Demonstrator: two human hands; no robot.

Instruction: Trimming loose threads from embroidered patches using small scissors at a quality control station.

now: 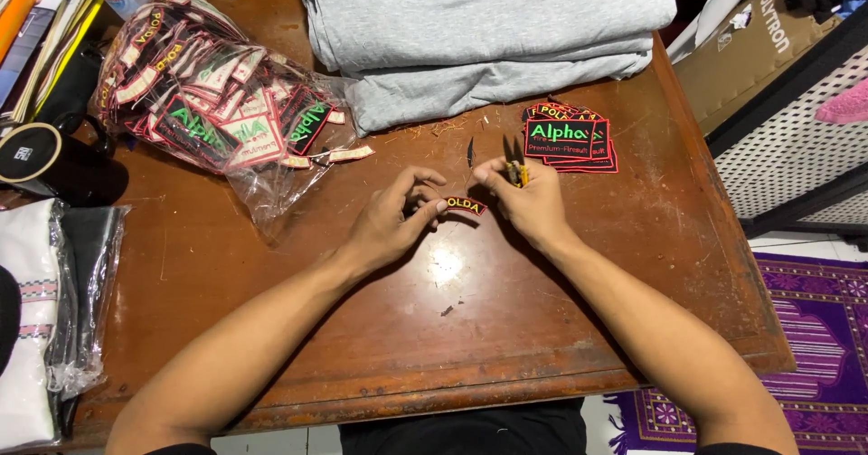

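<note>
Both hands meet over the middle of the brown wooden counter [506,328]. Left hand [389,220]: fingers curled, thumb and forefinger pinched on the left end of a small embroidered patch [466,205], black with a red edge and yellow lettering. Right hand [529,203]: fingers closed around a small pair of thread snips [514,161] with a yellowish grip, dark blades pointing up and away from the person; its fingertips sit at the right end of the same patch. Whether they actually grip the patch cannot be told. Patch is held between the two hands, just above the counter surface, lying roughly flat.

Surroundings: just beyond the right hand, a short stack of larger patches [570,140], black with red borders and green lettering, lies on the counter. Loose thread trimmings [434,131] are scattered near it. To the left, a clear plastic bag [208,102] full of similar patches, with a few spilled beside its mouth. At the far edge, folded grey fabric [479,30] in a pile. Far left: a black mug [50,161] and bagged white and dark garments [45,310]. Purple patterned rug [814,328] on the floor at right.
</note>
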